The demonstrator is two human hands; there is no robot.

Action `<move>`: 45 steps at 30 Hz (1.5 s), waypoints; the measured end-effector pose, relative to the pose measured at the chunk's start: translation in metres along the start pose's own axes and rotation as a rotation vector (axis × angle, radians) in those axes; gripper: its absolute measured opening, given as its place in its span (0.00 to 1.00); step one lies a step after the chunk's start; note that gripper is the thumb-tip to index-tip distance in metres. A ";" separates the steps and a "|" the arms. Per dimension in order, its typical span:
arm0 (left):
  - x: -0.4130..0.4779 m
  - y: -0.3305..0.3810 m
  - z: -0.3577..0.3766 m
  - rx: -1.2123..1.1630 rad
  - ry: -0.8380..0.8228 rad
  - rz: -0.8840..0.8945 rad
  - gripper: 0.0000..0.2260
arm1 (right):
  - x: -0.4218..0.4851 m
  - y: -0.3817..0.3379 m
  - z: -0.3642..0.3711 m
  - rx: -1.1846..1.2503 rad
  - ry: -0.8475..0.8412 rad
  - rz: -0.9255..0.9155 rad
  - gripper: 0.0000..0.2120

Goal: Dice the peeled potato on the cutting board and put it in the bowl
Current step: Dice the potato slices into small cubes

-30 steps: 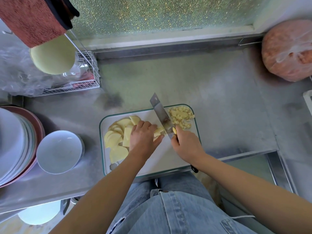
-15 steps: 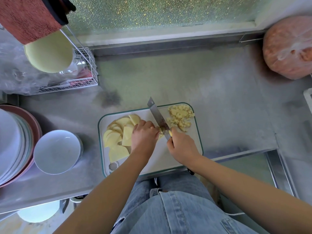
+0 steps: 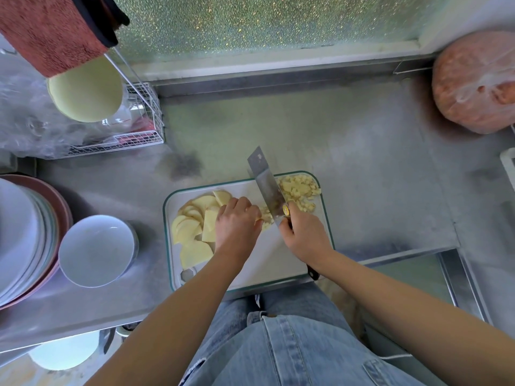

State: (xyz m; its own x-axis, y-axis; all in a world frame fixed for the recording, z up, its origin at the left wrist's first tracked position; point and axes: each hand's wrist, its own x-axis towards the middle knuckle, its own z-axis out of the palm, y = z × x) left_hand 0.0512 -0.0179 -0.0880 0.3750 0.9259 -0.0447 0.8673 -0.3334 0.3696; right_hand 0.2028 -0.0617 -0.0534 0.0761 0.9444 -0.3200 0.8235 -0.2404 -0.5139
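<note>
Potato cubes (image 3: 299,192) sit at the cutting board's (image 3: 250,263) far corner, slices (image 3: 195,232) wait uncut, the bowl (image 3: 96,250) beside it is empty, left hand (image 3: 237,227) pressing strips, right hand (image 3: 305,238) gripping the knife (image 3: 266,185).

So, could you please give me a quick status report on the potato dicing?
Right hand shut on cleaver, left hand pinning potato strips. Diced pile at board's far right, slices waiting left. Bowl empty, path clear.
</note>
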 end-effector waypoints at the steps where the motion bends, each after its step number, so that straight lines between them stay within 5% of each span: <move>1: 0.000 0.001 0.000 0.000 -0.008 -0.020 0.07 | -0.001 0.000 -0.002 -0.003 -0.002 -0.005 0.06; 25: 0.006 0.004 0.007 -0.100 -0.016 -0.106 0.04 | -0.003 -0.002 0.009 -0.128 -0.079 -0.042 0.04; 36: -0.018 -0.021 -0.007 0.194 -0.118 0.056 0.26 | -0.005 0.003 -0.008 -0.028 -0.074 -0.052 0.07; 45: -0.023 -0.022 -0.009 0.134 0.002 0.064 0.17 | -0.011 0.005 -0.008 -0.064 -0.077 -0.055 0.07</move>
State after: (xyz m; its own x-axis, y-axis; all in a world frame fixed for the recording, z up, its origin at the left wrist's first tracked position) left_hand 0.0207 -0.0302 -0.0870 0.4301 0.9025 -0.0234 0.8778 -0.4120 0.2444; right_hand 0.2108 -0.0714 -0.0462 -0.0113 0.9350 -0.3545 0.8597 -0.1720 -0.4809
